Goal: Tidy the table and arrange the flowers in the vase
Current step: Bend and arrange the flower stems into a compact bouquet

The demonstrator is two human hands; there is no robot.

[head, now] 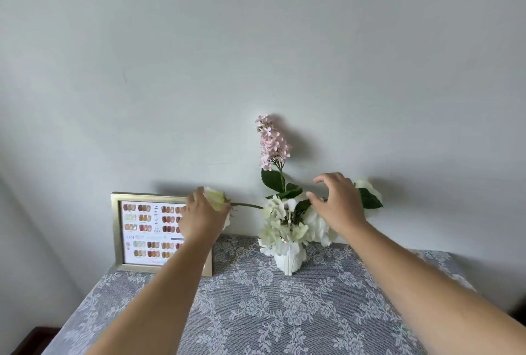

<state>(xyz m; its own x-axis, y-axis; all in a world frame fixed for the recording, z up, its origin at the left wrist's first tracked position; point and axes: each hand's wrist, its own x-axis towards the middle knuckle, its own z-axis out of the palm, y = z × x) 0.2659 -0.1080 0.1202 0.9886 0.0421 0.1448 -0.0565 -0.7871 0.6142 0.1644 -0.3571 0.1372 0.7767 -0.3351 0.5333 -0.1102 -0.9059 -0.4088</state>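
The vase (290,259) stands on the tabletop (284,312) near the wall, between the two outstretched hands and a little below them. The left hand (200,218) is to the left of the vase, raised in front of a picture frame (118,229). Its fingers curl around the head of a cream rose (215,198), whose thin stem (247,205) runs nearly level to the right into the bunch of flowers; how tightly the hand closes on the bloom cannot be told, as only the back of the hand shows. The right hand (340,204) hovers just above and to the right of the bunch, fingers spread and loosely bent, holding nothing, with the thumb close to the green leaves (296,192).

The vase is small, white and ribbed, and its mouth is hidden by a mass of white and pale green blossoms (280,224) spilling over the rim. A tall sprig of pink flowers (271,142) rises straight from the middle, with dark leaves at its base. Another white bloom (367,187) with a green leaf pokes out behind the right hand, against the wall.

The tabletop is covered with a grey cloth patterned with white lace-like flowers. The gold-edged picture frame leans by the wall at the left corner, showing rows of small brown, orange and green swatches, and the left forearm crosses its right side.
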